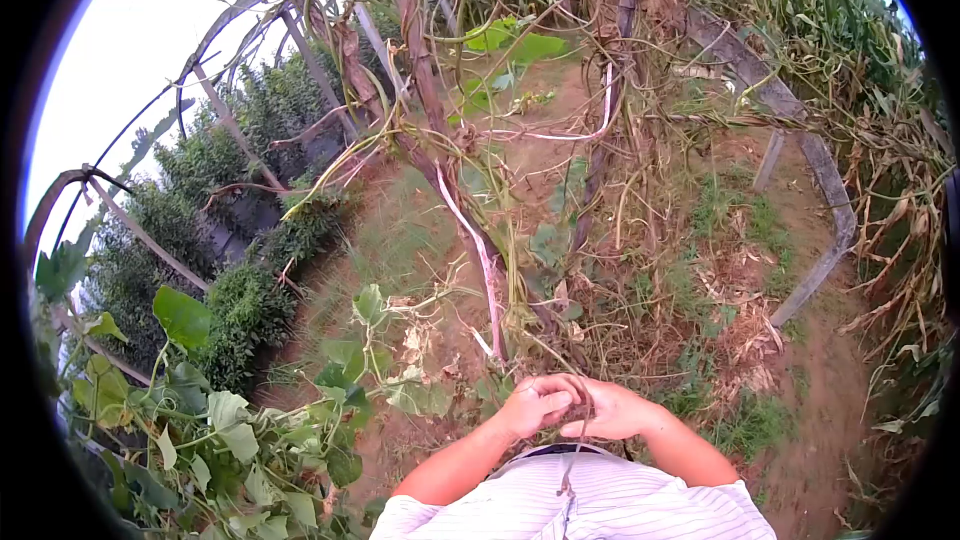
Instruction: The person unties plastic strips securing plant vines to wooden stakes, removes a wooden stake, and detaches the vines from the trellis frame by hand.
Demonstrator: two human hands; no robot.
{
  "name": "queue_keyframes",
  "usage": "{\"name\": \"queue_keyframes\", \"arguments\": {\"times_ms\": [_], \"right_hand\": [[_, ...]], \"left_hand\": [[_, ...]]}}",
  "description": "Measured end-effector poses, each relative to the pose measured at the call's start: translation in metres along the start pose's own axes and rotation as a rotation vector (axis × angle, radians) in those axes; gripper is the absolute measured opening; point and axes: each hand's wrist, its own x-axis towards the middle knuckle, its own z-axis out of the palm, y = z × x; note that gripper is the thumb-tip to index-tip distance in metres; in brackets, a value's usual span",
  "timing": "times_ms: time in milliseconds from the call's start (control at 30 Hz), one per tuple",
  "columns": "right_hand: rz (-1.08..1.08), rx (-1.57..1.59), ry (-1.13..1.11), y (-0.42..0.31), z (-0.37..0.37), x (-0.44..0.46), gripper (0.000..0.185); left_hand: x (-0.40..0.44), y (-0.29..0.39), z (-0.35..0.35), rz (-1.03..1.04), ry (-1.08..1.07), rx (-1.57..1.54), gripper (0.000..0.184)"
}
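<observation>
My left hand (541,405) and my right hand (615,410) meet in front of my waist, fingers curled in and touching. Between them runs a thin brownish vine stem (568,475), which hangs down over my striped shirt. Both hands appear closed on this stem, though the fingers partly hide the grip. Just beyond my hands stand several twisted vine stems (512,270) around a post. A pink-and-white strip (487,275) runs down alongside them.
Green leafy vines (235,435) spread at the lower left. An arched trellis frame (828,180) curves overhead and down the right side, hung with dry tendrils. Tall corn plants (850,70) stand at the right edge, dense shrubs (235,140) at the left. Bare soil (815,430) shows between.
</observation>
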Motion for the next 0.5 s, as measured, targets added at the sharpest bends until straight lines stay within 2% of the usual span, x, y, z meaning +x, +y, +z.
{"name": "queue_keyframes", "arguments": {"times_ms": [67,100,133,200,233,267,300,333,367,400,467,500], "right_hand": [[-0.041,0.449,0.149,0.014,0.018,-0.006,0.061],[-0.064,0.555,0.179,0.016,0.018,-0.010,0.048],[-0.064,0.558,0.168,0.033,0.018,-0.018,0.048],[0.290,0.564,0.086,0.066,0.019,-0.033,0.040],[0.153,0.659,0.228,0.067,0.024,-0.041,0.028],[0.154,0.664,0.215,0.069,0.020,-0.048,0.028],[0.251,0.371,0.244,0.070,0.014,-0.055,0.026],[0.339,0.074,0.265,0.064,0.008,-0.060,0.027],[0.289,0.076,0.364,0.051,0.004,-0.066,0.031],[0.338,0.126,0.300,0.055,-0.006,-0.075,0.028],[0.382,0.259,0.326,0.069,-0.028,-0.097,0.027],[0.389,0.436,0.392,0.070,-0.040,-0.109,0.026]], "left_hand": [[0.027,-0.009,0.028,-0.009,0.103,-0.211,0.017],[0.038,-0.009,0.040,0.039,0.080,-0.221,0.016],[0.047,-0.005,0.051,0.088,0.058,-0.229,0.015],[0.058,-0.003,0.065,0.081,0.098,-0.140,0.016],[0.063,-0.007,0.068,0.057,0.083,-0.146,0.017],[0.068,-0.010,0.070,0.034,0.067,-0.155,0.019],[0.067,-0.011,0.066,-0.002,-0.014,-0.137,0.022],[0.068,-0.014,0.061,0.000,0.001,-0.140,0.022],[0.067,-0.017,0.055,0.067,-0.010,-0.040,0.026],[0.063,-0.017,0.050,0.135,-0.013,0.063,0.031],[0.040,-0.001,0.028,0.051,-0.123,0.027,0.045],[0.022,0.021,0.024,0.038,-0.190,0.053,0.052]]}}
